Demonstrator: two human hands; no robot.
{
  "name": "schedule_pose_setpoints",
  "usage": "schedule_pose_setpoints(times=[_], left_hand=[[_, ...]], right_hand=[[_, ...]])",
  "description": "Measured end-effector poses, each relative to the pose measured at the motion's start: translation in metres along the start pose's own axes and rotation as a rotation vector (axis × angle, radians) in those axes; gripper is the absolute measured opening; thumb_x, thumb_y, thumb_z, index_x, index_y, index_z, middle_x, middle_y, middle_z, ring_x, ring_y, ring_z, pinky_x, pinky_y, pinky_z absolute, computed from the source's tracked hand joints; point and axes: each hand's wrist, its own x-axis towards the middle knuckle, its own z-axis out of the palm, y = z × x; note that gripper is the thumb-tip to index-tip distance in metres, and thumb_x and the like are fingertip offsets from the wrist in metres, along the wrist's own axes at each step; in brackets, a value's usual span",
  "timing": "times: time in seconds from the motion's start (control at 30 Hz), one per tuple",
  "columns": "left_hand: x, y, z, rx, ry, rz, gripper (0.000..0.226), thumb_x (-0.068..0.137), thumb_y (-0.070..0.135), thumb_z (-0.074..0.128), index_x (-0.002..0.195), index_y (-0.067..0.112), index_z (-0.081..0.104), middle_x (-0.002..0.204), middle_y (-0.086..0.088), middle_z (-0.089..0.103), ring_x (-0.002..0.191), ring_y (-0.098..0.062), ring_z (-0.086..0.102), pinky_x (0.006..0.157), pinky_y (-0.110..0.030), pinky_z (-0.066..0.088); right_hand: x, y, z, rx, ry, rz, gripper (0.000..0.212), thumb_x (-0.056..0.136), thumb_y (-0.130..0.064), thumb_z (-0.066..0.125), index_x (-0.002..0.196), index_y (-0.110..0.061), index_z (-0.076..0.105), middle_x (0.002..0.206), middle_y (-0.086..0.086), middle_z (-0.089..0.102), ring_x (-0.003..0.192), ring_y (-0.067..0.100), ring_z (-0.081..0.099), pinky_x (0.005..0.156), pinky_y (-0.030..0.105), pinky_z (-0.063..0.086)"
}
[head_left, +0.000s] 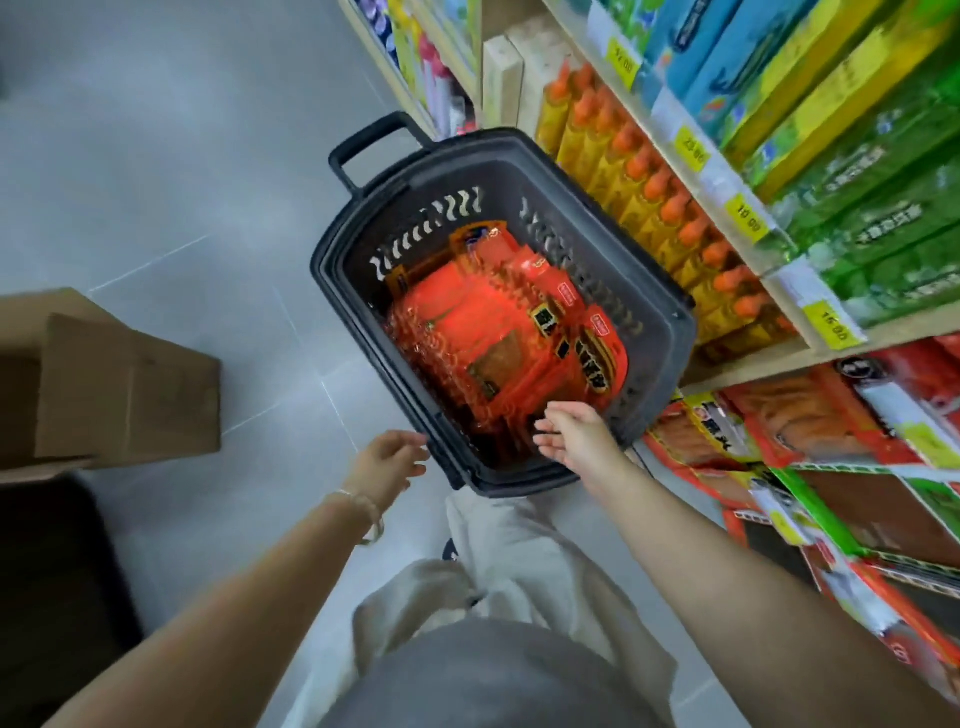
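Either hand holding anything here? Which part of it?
Nothing is held. The right hand is open over the red packets in the basket. The left hand is open at the basket's near rim; blur hides whether it touches.

- Basket (655, 332) stands on the floor (156, 208), directly ahead of the person, its handle (371, 143) at the far end.
- Packets (498, 332) lie stacked inside the basket, filling most of its bottom.
- Shelving unit (717, 192) runs along the right, just beside the basket.
- Bottles (670, 213) stand in a row on the middle shelf; boxes (810, 104) sit on the shelf above, flat packs (831, 467) on the shelves below.
- Cardboard box (119, 384) sits to the left, well apart from the basket.
- Left hand (387, 465) is at the basket's near-left rim; right hand (574, 441) is above its near end, over the packets.
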Motion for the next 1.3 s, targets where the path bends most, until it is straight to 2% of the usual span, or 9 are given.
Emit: schedule_pose_setpoints(times=[0.2,0.4,0.57,0.67,0.77,0.87,1.07,1.23,1.3], left_hand=[[0.056,0.043,0.011,-0.036,0.003,0.011,0.020,0.097,0.013,0.041,0.095,0.021,0.060,0.095,0.000,0.065,0.084,-0.014,0.061,0.074,-0.026,0.047],[0.093,0.071,0.032,-0.009,-0.087,-0.021,0.021,0.096,0.012,0.041,0.095,0.021,0.060,0.092,0.006,0.068,0.081,-0.008,0.064,0.076,-0.028,0.053],[0.112,0.085,0.025,0.031,-0.209,-0.052,0.019,0.095,0.010,0.044,0.093,0.021,0.059,0.093,0.001,0.066,0.086,-0.012,0.063,0.079,-0.032,0.056],[0.121,0.094,0.014,0.086,-0.279,-0.078,0.016,0.096,0.011,0.044,0.094,0.019,0.059,0.096,-0.001,0.064,0.088,-0.014,0.062,0.075,-0.029,0.056],[0.127,0.108,0.001,0.163,-0.345,-0.070,0.018,0.098,0.016,0.041,0.093,0.021,0.058,0.098,0.000,0.063,0.086,-0.011,0.061,0.073,-0.025,0.053],[0.133,0.123,-0.007,0.248,-0.446,-0.091,0.014,0.096,0.029,0.047,0.105,0.025,0.057,0.111,0.001,0.063,0.100,-0.012,0.062,0.081,-0.027,0.051],[0.142,0.151,0.000,0.244,-0.472,-0.078,0.075,0.074,0.057,0.065,0.138,0.030,0.036,0.129,0.004,0.049,0.117,-0.019,0.051,0.095,-0.042,0.048],[0.155,0.153,0.006,0.106,-0.318,-0.091,0.026,0.093,0.028,0.053,0.117,0.017,0.051,0.114,-0.017,0.063,0.095,-0.028,0.064,0.088,-0.048,0.053],[0.164,0.148,0.000,0.020,-0.284,-0.155,0.024,0.094,0.026,0.050,0.117,0.018,0.053,0.108,-0.014,0.067,0.087,-0.025,0.068,0.079,-0.043,0.056]], right_hand=[[0.076,-0.030,0.003,-0.009,0.092,0.248,0.047,0.096,-0.022,0.052,0.139,-0.005,0.040,0.137,0.016,0.047,0.115,0.028,0.053,0.080,0.033,0.049],[0.122,-0.018,0.010,-0.259,0.221,0.414,0.076,0.083,-0.045,0.067,0.141,-0.008,0.035,0.134,0.012,0.050,0.118,0.032,0.052,0.091,0.042,0.050],[0.131,0.001,0.022,-0.253,0.298,0.268,0.033,0.095,-0.023,0.053,0.120,-0.002,0.057,0.120,0.022,0.060,0.106,0.039,0.060,0.094,0.050,0.049],[0.109,0.000,0.026,-0.272,0.373,0.183,0.035,0.099,-0.026,0.045,0.125,-0.007,0.058,0.123,0.015,0.060,0.112,0.034,0.056,0.095,0.038,0.045],[0.075,-0.009,0.037,-0.499,0.447,-0.058,0.031,0.099,-0.028,0.043,0.109,-0.009,0.065,0.105,0.009,0.065,0.103,0.031,0.059,0.077,0.026,0.038],[0.050,-0.023,0.058,-0.526,0.441,-0.249,0.032,0.098,-0.027,0.047,0.117,-0.009,0.065,0.116,0.008,0.062,0.110,0.025,0.056,0.088,0.026,0.040],[0.038,-0.049,0.106,-0.549,0.255,-0.435,0.031,0.096,-0.025,0.053,0.119,-0.008,0.065,0.122,0.011,0.061,0.113,0.025,0.057,0.099,0.029,0.041],[0.040,-0.055,0.116,-0.386,0.040,-0.374,0.040,0.096,-0.043,0.046,0.126,-0.021,0.060,0.128,-0.001,0.060,0.114,0.013,0.057,0.100,0.029,0.044],[0.043,-0.051,0.105,-0.267,0.128,-0.324,0.042,0.096,-0.049,0.040,0.131,-0.030,0.053,0.130,-0.008,0.056,0.110,0.004,0.055,0.093,0.024,0.045]])
